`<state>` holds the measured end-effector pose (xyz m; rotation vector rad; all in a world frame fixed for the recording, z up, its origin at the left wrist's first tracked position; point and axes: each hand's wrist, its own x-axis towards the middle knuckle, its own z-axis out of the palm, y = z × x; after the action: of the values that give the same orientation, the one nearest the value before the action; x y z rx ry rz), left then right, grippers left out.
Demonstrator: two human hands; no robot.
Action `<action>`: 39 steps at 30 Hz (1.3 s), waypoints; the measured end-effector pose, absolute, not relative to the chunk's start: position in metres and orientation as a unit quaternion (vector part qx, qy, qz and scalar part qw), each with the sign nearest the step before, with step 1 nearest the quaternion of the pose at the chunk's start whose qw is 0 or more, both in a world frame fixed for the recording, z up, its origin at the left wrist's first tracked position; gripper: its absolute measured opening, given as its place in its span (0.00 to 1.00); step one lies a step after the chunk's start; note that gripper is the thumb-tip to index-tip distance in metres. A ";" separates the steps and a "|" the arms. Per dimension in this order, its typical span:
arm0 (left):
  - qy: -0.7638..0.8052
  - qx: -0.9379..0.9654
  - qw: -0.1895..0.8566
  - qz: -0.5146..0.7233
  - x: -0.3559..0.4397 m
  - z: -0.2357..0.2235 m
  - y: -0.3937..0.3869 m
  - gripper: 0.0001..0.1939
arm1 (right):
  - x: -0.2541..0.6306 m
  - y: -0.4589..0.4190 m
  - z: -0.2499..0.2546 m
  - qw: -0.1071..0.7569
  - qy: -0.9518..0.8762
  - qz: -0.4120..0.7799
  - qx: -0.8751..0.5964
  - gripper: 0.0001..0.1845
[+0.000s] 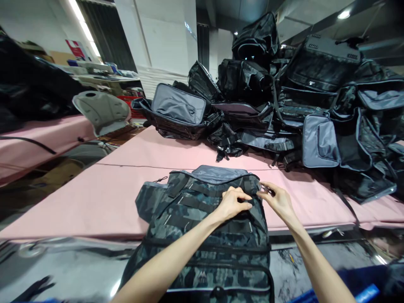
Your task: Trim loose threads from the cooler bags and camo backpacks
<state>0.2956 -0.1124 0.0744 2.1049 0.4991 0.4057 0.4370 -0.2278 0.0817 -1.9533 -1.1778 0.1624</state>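
A dark camouflage backpack [202,235] lies flat at the near edge of the pink table [104,193], its top end pointing away from me and its grey lining showing at the open rim. My left hand [232,203] rests on the upper right of the backpack with its fingers curled down, pinching the fabric near the zipper line. My right hand [277,200] is just to the right of it, fingers closed on the backpack's top right edge. Both forearms reach in from the bottom.
A big pile of black and grey bags [299,97] fills the far right of the table, one open bag [178,109] at its left end. A grey chair [101,111] stands at the left. A second pink table [38,139] carries dark bags.
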 end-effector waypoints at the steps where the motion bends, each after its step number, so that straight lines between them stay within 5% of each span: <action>1: 0.205 0.852 0.452 0.166 0.296 0.074 -0.112 0.08 | 0.436 -0.235 0.080 0.399 -0.471 0.026 -0.787 0.20; 12: 0.234 0.852 0.441 0.161 0.306 0.074 -0.114 0.07 | 0.425 -0.257 0.066 0.252 -0.568 -0.224 -0.751 0.09; 23: 0.236 0.852 0.437 0.163 0.305 0.073 -0.114 0.06 | 0.424 -0.253 0.060 0.415 -0.501 -0.048 -0.758 0.13; 34: 0.241 0.851 0.435 0.170 0.307 0.070 -0.115 0.06 | 0.420 -0.259 0.064 0.286 -0.531 -0.193 -0.774 0.12; 39: 0.241 0.849 0.440 0.169 0.306 0.073 -0.116 0.06 | 0.422 -0.256 0.065 0.351 -0.511 -0.068 -0.782 0.13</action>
<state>0.3055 -0.1161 0.0730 2.1084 0.5984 0.4186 0.4221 -0.2563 0.0652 -2.0242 -1.3236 -0.1750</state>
